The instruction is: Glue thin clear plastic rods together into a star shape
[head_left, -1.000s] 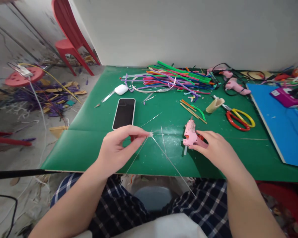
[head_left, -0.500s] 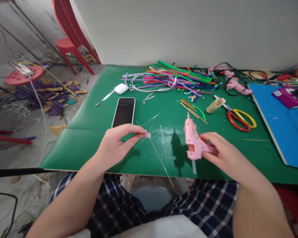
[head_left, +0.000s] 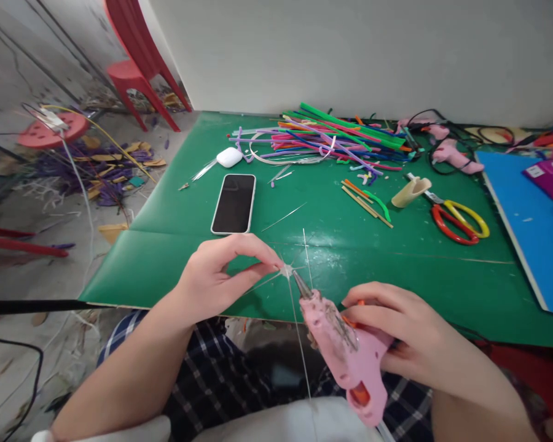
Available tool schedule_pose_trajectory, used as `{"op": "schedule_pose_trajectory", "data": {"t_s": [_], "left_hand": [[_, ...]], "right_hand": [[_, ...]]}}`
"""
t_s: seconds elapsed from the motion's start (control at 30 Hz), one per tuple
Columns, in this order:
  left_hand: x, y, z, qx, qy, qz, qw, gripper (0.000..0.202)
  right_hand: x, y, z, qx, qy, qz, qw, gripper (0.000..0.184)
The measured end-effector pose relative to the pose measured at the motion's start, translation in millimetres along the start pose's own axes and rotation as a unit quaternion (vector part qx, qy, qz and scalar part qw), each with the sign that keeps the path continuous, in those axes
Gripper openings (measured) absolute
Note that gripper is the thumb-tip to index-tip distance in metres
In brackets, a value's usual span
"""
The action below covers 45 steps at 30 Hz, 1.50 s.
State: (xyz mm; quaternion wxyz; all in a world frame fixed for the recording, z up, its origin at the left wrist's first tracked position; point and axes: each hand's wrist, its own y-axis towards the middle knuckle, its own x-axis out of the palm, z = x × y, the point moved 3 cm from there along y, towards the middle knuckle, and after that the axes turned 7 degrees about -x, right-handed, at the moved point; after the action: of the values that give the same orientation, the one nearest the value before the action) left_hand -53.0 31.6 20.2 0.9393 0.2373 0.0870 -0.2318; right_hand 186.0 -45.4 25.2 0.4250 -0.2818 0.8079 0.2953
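Note:
Thumb and forefinger of my left hand (head_left: 228, 273) pinch a star-shaped piece made of thin wires (head_left: 286, 270), joined at a whitish, glue-like centre. Its long wires spread outward, one pointing down toward my lap. My right hand (head_left: 396, 322) grips a pink hot glue gun (head_left: 341, 344) by its handle, fingers near the orange trigger. The gun's metal nozzle is at the star's centre, touching or almost touching it. Loose thin wires (head_left: 284, 217) lie on the green table just beyond my hands.
Beyond my left hand lie a phone (head_left: 233, 204) and a white case (head_left: 229, 157). Colourful pipe cleaners (head_left: 332, 138) are heaped at the back. To the right are scissors (head_left: 458, 224), a beige tube (head_left: 410, 192), thin sticks (head_left: 366, 204) and a blue board (head_left: 520, 233).
My right hand has brought the glue gun left and nearer to me, tilting its nozzle to the star's centre. My left hand and the wire star have shifted slightly right and down.

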Motion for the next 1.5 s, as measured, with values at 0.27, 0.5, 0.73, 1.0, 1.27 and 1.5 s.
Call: {"op": "schedule_pose_trajectory", "data": {"t_s": [0.27,0.5,0.73,1.0,1.27,1.5], "left_hand": [[1.4,-0.6,0.6,0.034,0.004,-0.025,0.999,0.03],[0.2,-0.8,3.0,0.037,0.026,-0.036,0.998,0.028],[1.0,1.3,6.2,0.055,0.031,-0.053,0.997,0.026],[1.7,1.8,7.9,0.052,0.032,-0.049,0.997,0.021],[2.3,2.9,10.7,0.057,0.022,-0.053,0.997,0.022],[2.7,2.4,10.6,0.054,0.017,-0.058,0.997,0.022]], "right_hand": [[-0.9,0.2,0.4,0.002,0.001,-0.009,1.0,0.021],[-1.0,-1.8,1.4,-0.008,0.01,-0.023,1.0,0.021],[-1.0,-2.1,1.1,-0.009,0.016,-0.021,1.0,0.02],[-2.4,-2.4,0.1,0.002,0.018,-0.019,1.0,0.019],[-2.2,-4.3,0.5,0.008,0.021,-0.036,0.999,0.02],[-3.6,-2.9,1.5,-0.002,0.029,-0.028,0.999,0.019]]}}
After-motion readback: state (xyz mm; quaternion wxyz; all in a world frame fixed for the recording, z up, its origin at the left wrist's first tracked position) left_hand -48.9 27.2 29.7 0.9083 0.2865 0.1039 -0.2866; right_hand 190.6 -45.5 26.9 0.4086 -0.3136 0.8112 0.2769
